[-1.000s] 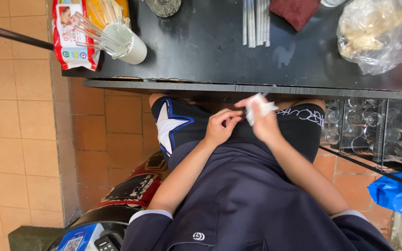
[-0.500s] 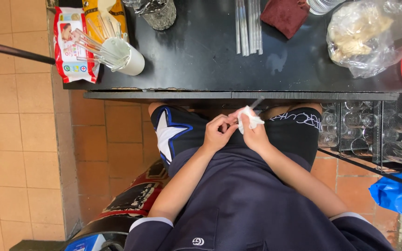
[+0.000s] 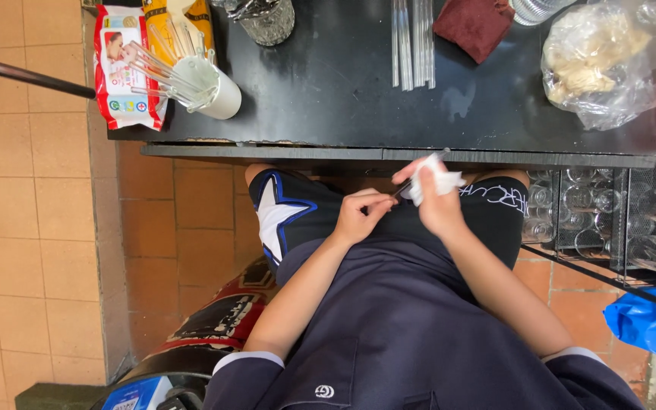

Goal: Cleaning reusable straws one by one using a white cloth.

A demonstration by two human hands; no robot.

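I sit at a black table [image 3: 343,91] with both hands over my lap. My left hand [image 3: 360,215] pinches the near end of a thin dark straw [image 3: 411,181]. My right hand [image 3: 436,199] holds a crumpled white tissue [image 3: 436,182] wrapped around the straw's far part, just below the table's front edge. On the tabletop lie several clear straws [image 3: 411,42] side by side, beyond my hands.
A white cup [image 3: 210,87] of clear straws stands at the table's left, beside a red and white wipes packet [image 3: 121,64]. A glass jar [image 3: 267,19], dark red cloth [image 3: 474,24] and clear plastic bag [image 3: 609,61] sit farther back. Glasses fill a wire rack [image 3: 609,220]; a blue bag [image 3: 647,323] lies right.
The view has shifted slightly. My hands stay over my lap; the tissue has slid along the straw, whose tip now pokes out above the tissue.
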